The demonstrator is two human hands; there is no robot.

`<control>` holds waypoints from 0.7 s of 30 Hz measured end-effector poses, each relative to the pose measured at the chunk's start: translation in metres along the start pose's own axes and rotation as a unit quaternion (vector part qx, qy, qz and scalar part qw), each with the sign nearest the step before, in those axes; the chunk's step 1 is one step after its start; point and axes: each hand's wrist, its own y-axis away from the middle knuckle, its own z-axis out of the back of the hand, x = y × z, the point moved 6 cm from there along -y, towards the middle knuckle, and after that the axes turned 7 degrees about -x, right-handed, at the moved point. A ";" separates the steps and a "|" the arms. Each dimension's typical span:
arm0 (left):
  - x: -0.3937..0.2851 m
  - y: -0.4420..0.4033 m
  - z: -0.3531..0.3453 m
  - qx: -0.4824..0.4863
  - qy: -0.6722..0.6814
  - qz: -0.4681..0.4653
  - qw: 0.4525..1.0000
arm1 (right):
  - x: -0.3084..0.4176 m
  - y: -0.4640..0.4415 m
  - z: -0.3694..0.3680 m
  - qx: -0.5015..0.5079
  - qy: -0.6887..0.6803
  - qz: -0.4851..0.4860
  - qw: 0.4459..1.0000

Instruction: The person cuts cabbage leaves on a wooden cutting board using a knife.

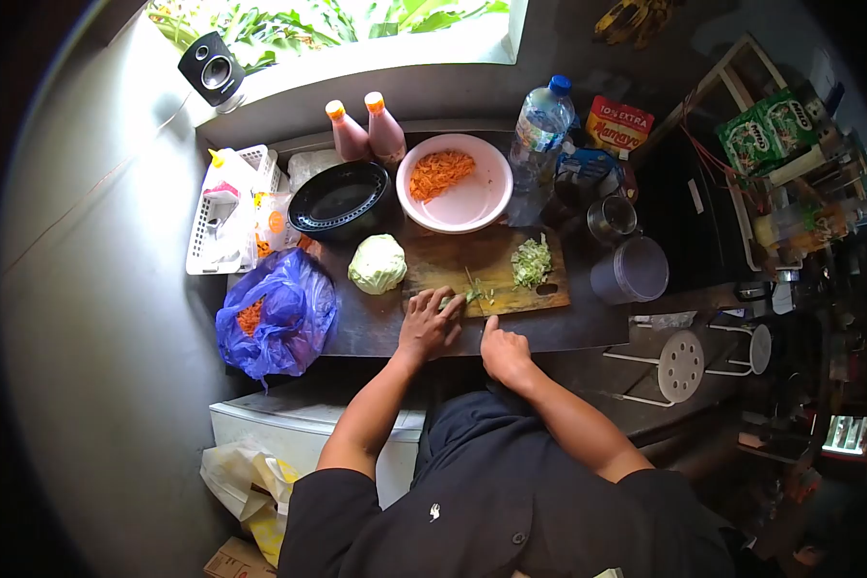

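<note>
At the left end of the wooden cutting board, my left hand rests over a small green piece, its fingers bent round it. My right hand is at the board's front edge, fingers curled and the index finger stretched forward; what it holds is too small to make out. Thin green shreds lie between the hands. A pile of chopped cabbage sits at the board's right side. To the left of the board stands a cabbage head.
Behind the board are a pink bowl of shredded carrot, a black bowl and a water bottle. A blue plastic bag lies left, a lidded container right. Two stools stand beyond the table.
</note>
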 end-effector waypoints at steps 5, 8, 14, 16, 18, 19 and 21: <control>-0.002 0.001 0.000 0.000 -0.005 -0.002 1.000 | 0.003 -0.013 0.019 -0.027 -0.003 0.017 0.999; 0.000 0.000 0.001 -0.007 -0.006 0.002 1.000 | 0.004 0.000 0.012 0.002 -0.020 0.008 1.000; 0.001 -0.001 0.001 0.002 -0.001 0.000 1.000 | 0.002 -0.015 0.008 -0.018 0.005 0.028 0.999; -0.001 -0.001 0.002 -0.002 -0.001 0.001 1.000 | 0.002 -0.015 0.018 -0.018 -0.011 0.022 1.000; -0.001 -0.001 0.003 0.005 -0.004 -0.002 1.000 | 0.003 -0.008 0.024 0.020 -0.042 0.003 0.999; -0.001 -0.001 0.003 0.007 -0.003 0.003 1.000 | 0.004 -0.005 0.020 0.021 -0.043 0.002 0.999; -0.001 -0.002 0.002 0.005 -0.003 0.004 1.000 | 0.002 0.003 0.005 0.017 -0.039 -0.002 0.999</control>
